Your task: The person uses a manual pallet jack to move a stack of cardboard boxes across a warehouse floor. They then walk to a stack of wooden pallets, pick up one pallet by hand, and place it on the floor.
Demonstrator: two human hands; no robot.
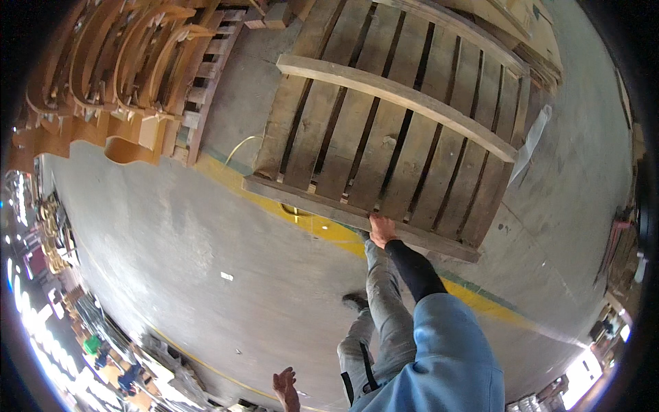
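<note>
My right hand point(382, 231) is closed over the near edge beam of a large worn wooden pallet point(329, 130). Its long slats run away from me, and thicker beams cross over them at the near edge, the middle and the far end. Whether the pallet lies flat or is tilted up, I cannot tell. Down by the lower edge of the view, my left hand point(285, 388) hangs apart from everything, its fingers loosely spread and holding nothing.
Curved plywood pieces point(130, 89) are stacked on another pallet point(206, 89) at the far left. Flat brown sheets point(535, 48) lie behind the large pallet, with a strip of clear plastic point(534, 144) at its right side. A yellow line point(329, 232) crosses the grey floor.
</note>
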